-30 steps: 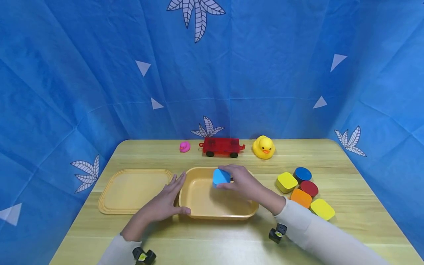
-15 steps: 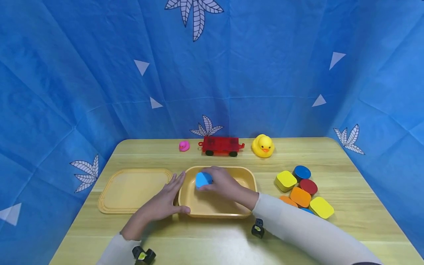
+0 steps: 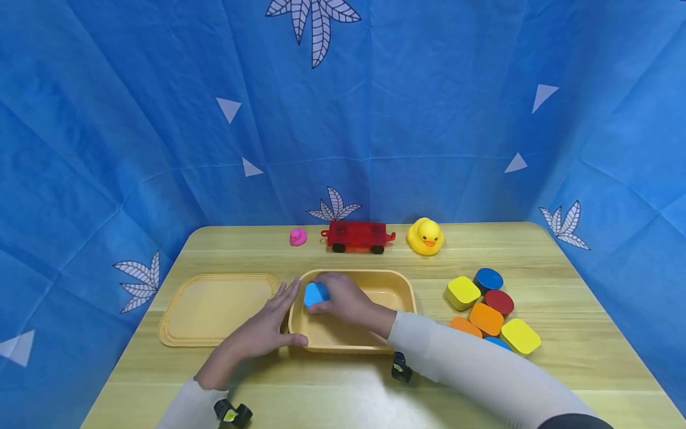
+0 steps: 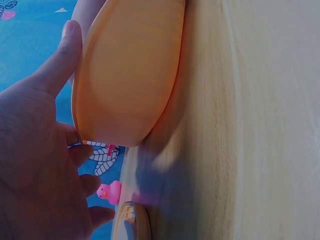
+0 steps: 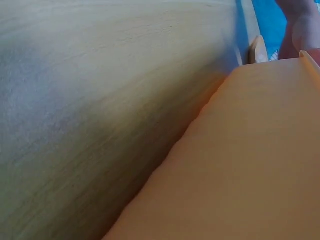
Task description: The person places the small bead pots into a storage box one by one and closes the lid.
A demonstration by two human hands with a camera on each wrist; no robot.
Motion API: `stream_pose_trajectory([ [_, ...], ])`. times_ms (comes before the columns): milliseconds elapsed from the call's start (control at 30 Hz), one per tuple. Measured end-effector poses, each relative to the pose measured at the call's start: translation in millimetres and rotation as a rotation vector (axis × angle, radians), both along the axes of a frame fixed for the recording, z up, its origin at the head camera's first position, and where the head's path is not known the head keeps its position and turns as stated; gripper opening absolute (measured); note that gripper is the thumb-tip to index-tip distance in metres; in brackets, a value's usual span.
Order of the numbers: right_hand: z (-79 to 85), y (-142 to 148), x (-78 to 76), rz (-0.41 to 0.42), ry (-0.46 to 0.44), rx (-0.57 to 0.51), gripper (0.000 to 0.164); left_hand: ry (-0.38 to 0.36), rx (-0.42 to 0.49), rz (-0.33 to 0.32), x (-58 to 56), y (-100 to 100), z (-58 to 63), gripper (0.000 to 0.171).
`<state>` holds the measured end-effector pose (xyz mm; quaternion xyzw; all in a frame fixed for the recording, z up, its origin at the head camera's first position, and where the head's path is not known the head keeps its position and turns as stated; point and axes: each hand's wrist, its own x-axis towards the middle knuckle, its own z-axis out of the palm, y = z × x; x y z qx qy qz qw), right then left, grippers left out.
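Observation:
In the head view, my right hand [image 3: 345,301] grips a light blue block [image 3: 315,294] between thumb and fingers. It holds the block inside the tan plastic box [image 3: 375,348], near the box's left end. My left hand [image 3: 266,325] lies against the left end of the box, fingers spread and thumb near the front corner. In the left wrist view, the thumb and fingers of the left hand [image 4: 42,145] reach the rim of the box [image 4: 127,70]. The box wall [image 5: 240,155] fills much of the right wrist view and hides the block there.
A tan lid [image 3: 220,310] lies left of the box. Several coloured blocks, among them an orange one [image 3: 486,319], sit to the right. Along the back stand a pink duck [image 3: 298,236], a red toy wagon [image 3: 358,235] and a yellow duck [image 3: 426,237].
My right hand has carried the light blue block leftward inside the box, to its left end. The sleeve now uncovers an orange and a blue block at right. My left hand has stayed put.

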<state>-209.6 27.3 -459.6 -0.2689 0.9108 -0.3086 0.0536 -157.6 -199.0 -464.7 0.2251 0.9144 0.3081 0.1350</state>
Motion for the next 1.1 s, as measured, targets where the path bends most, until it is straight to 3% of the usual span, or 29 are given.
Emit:
stream_pose_trajectory([
  [433,-0.6,-2,0.3,-0.017,-0.03,0.001,0.066,-0.006,0.024,-0.009,0.4,1,1.6,0.115],
  [700,3.7,2,1.2,-0.001,-0.001,0.002,0.066,-0.003,0.013,-0.011,-0.3,1,0.6,0.115],
  [1100,21.8,26,11.1,0.013,-0.012,-0.034,0.071,-0.013,-0.011,0.005,0.1,1,2.4,0.116],
])
